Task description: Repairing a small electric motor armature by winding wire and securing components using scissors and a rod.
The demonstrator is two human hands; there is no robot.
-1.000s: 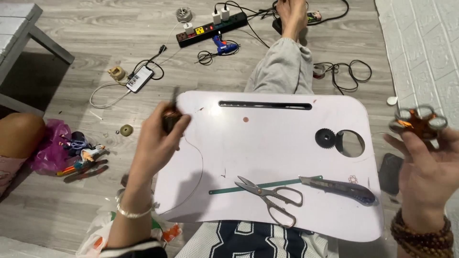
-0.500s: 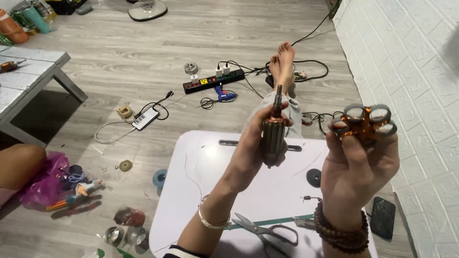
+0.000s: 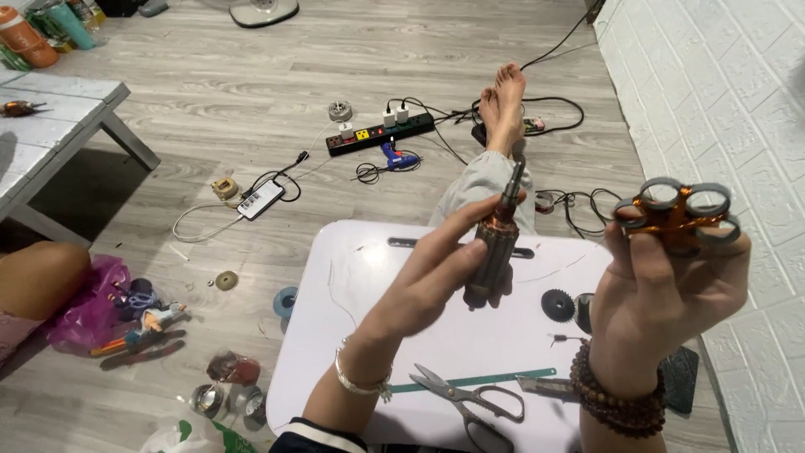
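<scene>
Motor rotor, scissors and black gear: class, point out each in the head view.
motor rotor [image 3: 495, 243], head view, on its ribbed core
scissors [image 3: 457, 393], head view, near the blades' pivot
black gear [image 3: 558, 304], head view, on its toothed disc

The left hand [image 3: 436, 268] grips a motor armature [image 3: 496, 243] upright above the white lap tray [image 3: 352, 335], shaft tip uppermost. The right hand [image 3: 662, 294] holds a copper-wound stator with grey ring poles [image 3: 677, 210] above the tray's right edge. Scissors [image 3: 465, 398] and a black gear [image 3: 558, 304] lie on the tray.
</scene>
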